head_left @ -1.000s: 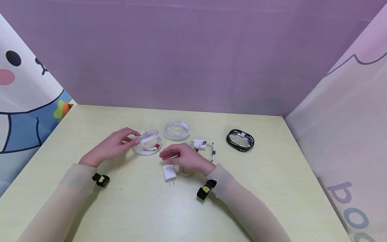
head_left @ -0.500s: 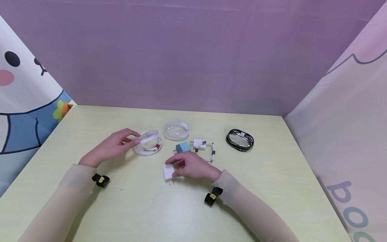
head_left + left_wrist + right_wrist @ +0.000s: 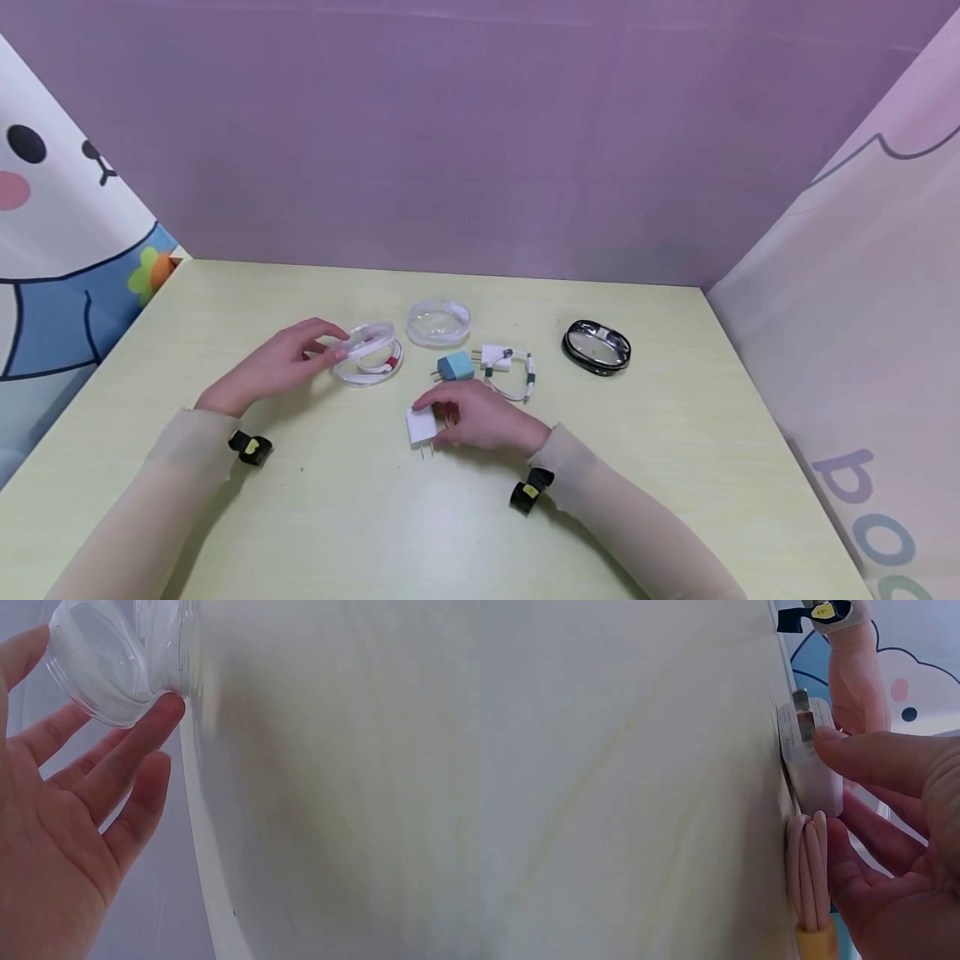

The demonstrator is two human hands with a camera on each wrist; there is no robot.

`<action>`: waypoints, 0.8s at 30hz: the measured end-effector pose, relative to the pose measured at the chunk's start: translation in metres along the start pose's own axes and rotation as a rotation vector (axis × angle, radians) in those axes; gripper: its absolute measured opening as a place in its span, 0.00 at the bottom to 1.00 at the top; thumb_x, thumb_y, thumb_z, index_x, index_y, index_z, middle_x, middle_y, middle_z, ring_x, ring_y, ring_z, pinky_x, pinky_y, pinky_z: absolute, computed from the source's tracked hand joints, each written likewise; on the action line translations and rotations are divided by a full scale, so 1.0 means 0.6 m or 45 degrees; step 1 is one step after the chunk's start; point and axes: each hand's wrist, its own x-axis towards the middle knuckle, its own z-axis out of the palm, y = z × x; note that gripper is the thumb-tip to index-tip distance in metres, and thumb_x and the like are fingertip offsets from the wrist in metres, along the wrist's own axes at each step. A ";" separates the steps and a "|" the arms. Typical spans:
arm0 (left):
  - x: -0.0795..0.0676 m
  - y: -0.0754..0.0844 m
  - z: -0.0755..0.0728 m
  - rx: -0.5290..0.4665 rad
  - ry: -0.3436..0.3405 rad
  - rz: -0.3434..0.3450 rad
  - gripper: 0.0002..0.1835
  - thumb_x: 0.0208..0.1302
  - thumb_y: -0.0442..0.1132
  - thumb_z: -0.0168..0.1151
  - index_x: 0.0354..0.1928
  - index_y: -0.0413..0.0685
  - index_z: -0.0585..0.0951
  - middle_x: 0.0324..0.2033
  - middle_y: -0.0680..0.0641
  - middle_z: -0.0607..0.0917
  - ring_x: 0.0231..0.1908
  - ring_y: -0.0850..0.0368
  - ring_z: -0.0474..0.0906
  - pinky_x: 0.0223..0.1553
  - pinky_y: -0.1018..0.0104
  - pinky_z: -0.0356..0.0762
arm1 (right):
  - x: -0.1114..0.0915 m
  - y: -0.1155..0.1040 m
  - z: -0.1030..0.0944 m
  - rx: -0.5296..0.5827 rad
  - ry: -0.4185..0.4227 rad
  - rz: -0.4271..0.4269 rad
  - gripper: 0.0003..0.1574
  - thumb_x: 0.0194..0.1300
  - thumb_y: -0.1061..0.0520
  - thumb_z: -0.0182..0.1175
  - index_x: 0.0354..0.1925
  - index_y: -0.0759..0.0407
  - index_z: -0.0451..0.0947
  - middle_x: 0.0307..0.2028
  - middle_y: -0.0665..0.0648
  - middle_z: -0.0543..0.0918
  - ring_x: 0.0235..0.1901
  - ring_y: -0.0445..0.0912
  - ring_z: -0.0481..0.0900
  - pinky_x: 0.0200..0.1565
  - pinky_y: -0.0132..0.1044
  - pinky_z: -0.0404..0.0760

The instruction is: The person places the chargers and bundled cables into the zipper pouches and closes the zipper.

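In the head view my left hand [image 3: 273,367] holds a clear round plastic dish [image 3: 369,337], tilted, with thumb and fingers at its edge. A coiled white cable [image 3: 363,375] with a red band lies beneath it. The left wrist view shows the clear dish [image 3: 105,656] against my fingertips, close to another clear round wall. My right hand [image 3: 483,417] pinches a white charger plug [image 3: 422,427], its prongs toward me. Seen from the right wrist, the thumb lies by the prongs of the plug [image 3: 814,769]. A bundled pink cable [image 3: 807,866] sits beside it, mostly hidden in the head view.
A clear round dish [image 3: 438,325] stands behind. Near my right hand are a blue charger [image 3: 455,367], a white charger [image 3: 493,357] and a short white cable [image 3: 529,371] with dark bands. A coiled black cable [image 3: 596,348] lies to the right. Purple cloth [image 3: 480,167] backs the table.
My right hand has moved slightly right and toward me, onto the white charger plug, and now grips it. The blue charger has come into view. My left hand has stayed in place.
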 end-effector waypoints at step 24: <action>0.002 0.001 0.008 -0.064 0.017 0.071 0.15 0.72 0.49 0.60 0.55 0.52 0.79 0.56 0.46 0.79 0.51 0.44 0.83 0.50 0.46 0.79 | 0.030 -0.018 0.012 0.230 0.310 0.149 0.26 0.57 0.55 0.74 0.55 0.49 0.83 0.53 0.42 0.83 0.47 0.42 0.81 0.50 0.32 0.77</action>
